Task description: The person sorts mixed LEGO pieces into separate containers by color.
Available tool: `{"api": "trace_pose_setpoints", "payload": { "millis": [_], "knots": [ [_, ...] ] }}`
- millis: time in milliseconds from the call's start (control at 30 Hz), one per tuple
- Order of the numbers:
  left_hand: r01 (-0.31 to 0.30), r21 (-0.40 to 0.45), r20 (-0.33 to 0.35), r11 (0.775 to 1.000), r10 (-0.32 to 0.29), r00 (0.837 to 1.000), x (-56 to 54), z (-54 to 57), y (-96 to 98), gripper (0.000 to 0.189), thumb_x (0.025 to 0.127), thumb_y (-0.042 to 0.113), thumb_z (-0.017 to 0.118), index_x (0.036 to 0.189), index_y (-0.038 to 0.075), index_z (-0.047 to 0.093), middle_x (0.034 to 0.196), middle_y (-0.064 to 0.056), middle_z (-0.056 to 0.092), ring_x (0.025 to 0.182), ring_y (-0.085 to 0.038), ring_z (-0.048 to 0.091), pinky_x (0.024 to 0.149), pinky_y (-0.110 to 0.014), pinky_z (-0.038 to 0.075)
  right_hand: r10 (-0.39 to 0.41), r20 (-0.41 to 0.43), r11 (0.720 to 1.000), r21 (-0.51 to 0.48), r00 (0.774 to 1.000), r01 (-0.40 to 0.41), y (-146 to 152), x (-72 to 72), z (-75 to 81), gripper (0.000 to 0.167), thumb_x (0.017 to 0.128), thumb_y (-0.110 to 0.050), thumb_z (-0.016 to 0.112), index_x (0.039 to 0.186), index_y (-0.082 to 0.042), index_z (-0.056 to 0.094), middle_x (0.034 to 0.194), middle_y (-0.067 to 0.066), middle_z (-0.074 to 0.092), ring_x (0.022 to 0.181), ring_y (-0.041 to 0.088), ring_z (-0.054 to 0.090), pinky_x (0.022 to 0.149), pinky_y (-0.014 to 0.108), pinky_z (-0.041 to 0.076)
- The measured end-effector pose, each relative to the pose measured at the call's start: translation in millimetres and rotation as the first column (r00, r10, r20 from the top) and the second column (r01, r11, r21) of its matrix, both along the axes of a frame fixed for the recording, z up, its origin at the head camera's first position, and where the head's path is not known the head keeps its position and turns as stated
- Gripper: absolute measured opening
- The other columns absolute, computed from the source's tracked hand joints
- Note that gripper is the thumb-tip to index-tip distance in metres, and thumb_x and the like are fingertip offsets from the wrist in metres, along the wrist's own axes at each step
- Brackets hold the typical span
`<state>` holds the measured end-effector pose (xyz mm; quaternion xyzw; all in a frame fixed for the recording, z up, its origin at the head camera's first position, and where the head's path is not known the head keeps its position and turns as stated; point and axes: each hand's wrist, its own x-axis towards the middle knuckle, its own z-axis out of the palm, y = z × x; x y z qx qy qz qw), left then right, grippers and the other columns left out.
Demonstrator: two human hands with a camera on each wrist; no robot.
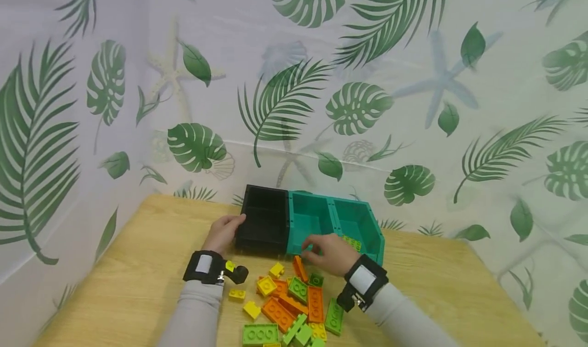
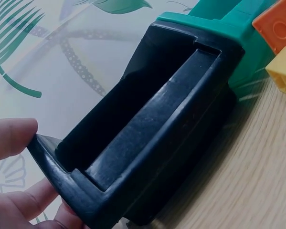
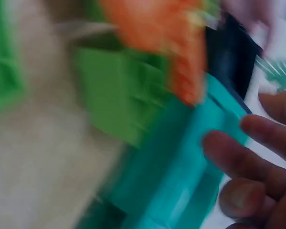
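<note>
At the left end of a row of bins stands a black bin (image 1: 263,247). My left hand (image 1: 223,233) grips its left side, with the thumb (image 2: 14,138) at the rim and the other fingers lower on the outer wall. Beside the black bin are two joined teal bins (image 1: 334,219). Over their front edge hovers my right hand (image 1: 332,254), fingers loosely bent and nothing between them. A lime green brick (image 1: 351,242) lies in the right-hand teal bin. An orange brick (image 1: 300,269) tilts up just below the right hand, near the front of the bins.
Several yellow, orange and green bricks lie heaped on the wooden table (image 1: 138,265) between my forearms. A flat green brick (image 1: 334,316) is by the right wrist strap. Behind the bins hangs a leaf-patterned cloth (image 1: 294,173).
</note>
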<state>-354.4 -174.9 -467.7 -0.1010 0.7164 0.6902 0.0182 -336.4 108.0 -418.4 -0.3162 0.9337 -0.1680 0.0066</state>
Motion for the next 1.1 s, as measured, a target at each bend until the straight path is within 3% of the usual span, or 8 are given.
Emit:
{"api": "trace_pose_setpoints", "payload": {
  "millis": [133, 267, 467, 567, 733, 900, 1000, 1100],
  "knots": [
    [0.002, -0.01, 0.028, 1.0, -0.002, 1.0, 5.3, -4.6, 0.4, 0.056, 0.098, 0.041, 0.054, 0.135, -0.002, 0.051, 0.138, -0.023, 0.052, 0.129, -0.039, 0.046, 0.111, -0.054, 0.033, -0.004, 0.104, 0.988, 0.151, 0.995, -0.012, -15.7, 10.3, -19.0, 0.024, 0.095, -0.034, 0.064, 0.114, -0.019, 0.066, 0.064, -0.012, 0.058, 0.05, 0.003, 0.049, 0.048, 0.024, 0.04],
    [0.012, -0.016, 0.028, 1.0, -0.011, 1.0, 8.2, -5.8, 0.8, 0.055, 0.099, 0.04, 0.053, 0.135, -0.002, 0.051, 0.137, -0.024, 0.052, 0.128, -0.039, 0.047, 0.11, -0.055, 0.034, -0.028, 0.093, 0.983, 0.181, 0.995, 0.011, -22.4, 15.7, -27.1, 0.03, 0.092, -0.028, 0.067, 0.119, -0.019, 0.063, 0.058, -0.011, 0.048, 0.047, 0.006, 0.042, 0.044, 0.024, 0.032],
    [0.017, -0.025, 0.003, 1.0, -0.017, 1.0, 6.9, -1.1, -0.4, 0.054, 0.099, 0.039, 0.053, 0.135, -0.003, 0.051, 0.136, -0.025, 0.053, 0.127, -0.039, 0.048, 0.109, -0.054, 0.035, -0.03, 0.148, 0.996, 0.088, 0.988, 0.017, -22.1, 13.8, -21.1, 0.05, 0.08, -0.01, 0.067, 0.129, -0.018, 0.06, 0.06, -0.01, 0.043, 0.049, 0.007, 0.035, 0.048, 0.025, 0.027],
    [0.019, -0.039, -0.002, 0.999, -0.019, 1.0, 6.3, 0.8, -1.3, 0.055, 0.1, 0.039, 0.052, 0.135, -0.003, 0.051, 0.136, -0.025, 0.052, 0.127, -0.038, 0.048, 0.109, -0.053, 0.036, -0.013, 0.182, 1.0, -0.013, 0.983, 0.015, -18.9, 10.6, -14.0, 0.041, 0.08, -0.005, 0.063, 0.119, -0.015, 0.067, 0.067, -0.006, 0.044, 0.056, 0.009, 0.037, 0.053, 0.026, 0.029],
    [0.019, -0.048, -0.014, 0.999, -0.019, 1.0, 5.5, 2.3, -3.4, 0.056, 0.099, 0.04, 0.053, 0.134, -0.003, 0.051, 0.136, -0.025, 0.052, 0.126, -0.039, 0.048, 0.108, -0.054, 0.036, 0.015, 0.073, 0.993, -0.117, 0.997, -0.006, -13.2, 2.6, -3.6, 0.018, 0.083, 0.001, 0.055, 0.087, -0.015, 0.062, 0.079, -0.002, 0.046, 0.07, 0.014, 0.041, 0.062, 0.029, 0.034],
    [0.019, -0.028, -0.011, 0.999, -0.02, 1.0, 3.6, 3.2, -2.7, 0.056, 0.099, 0.041, 0.054, 0.134, -0.003, 0.051, 0.136, -0.025, 0.052, 0.126, -0.039, 0.048, 0.109, -0.054, 0.035, -0.019, 0.028, 0.986, -0.164, 0.999, 0.023, -9.6, -11.9, 0.9, 0.02, 0.091, 0.001, 0.05, 0.098, -0.011, 0.066, 0.102, 0.005, 0.058, 0.092, 0.02, 0.058, 0.079, 0.036, 0.051],
    [0.013, -0.017, -0.014, 1.0, -0.013, 1.0, 1.9, 2.2, -0.6, 0.056, 0.099, 0.04, 0.054, 0.134, -0.003, 0.051, 0.137, -0.025, 0.052, 0.127, -0.04, 0.047, 0.11, -0.054, 0.034, -0.03, -0.073, 0.998, -0.061, 0.997, 0.026, -8.9, -22.4, -2.3, 0.028, 0.094, 0.001, 0.05, 0.106, -0.009, 0.073, 0.118, 0.009, 0.062, 0.104, 0.027, 0.062, 0.088, 0.043, 0.051],
    [0.01, 0.001, -0.016, 1.0, -0.01, 1.0, 0.6, -1.4, 3.3, 0.056, 0.099, 0.04, 0.054, 0.134, -0.003, 0.051, 0.136, -0.026, 0.052, 0.126, -0.04, 0.047, 0.109, -0.054, 0.034, -0.016, -0.214, 0.992, 0.12, 0.977, 0.042, -8.0, -30.6, -10.5, 0.027, 0.095, -0.002, 0.053, 0.102, -0.01, 0.077, 0.125, 0.011, 0.063, 0.099, 0.032, 0.061, 0.083, 0.043, 0.05]
  ]
}}
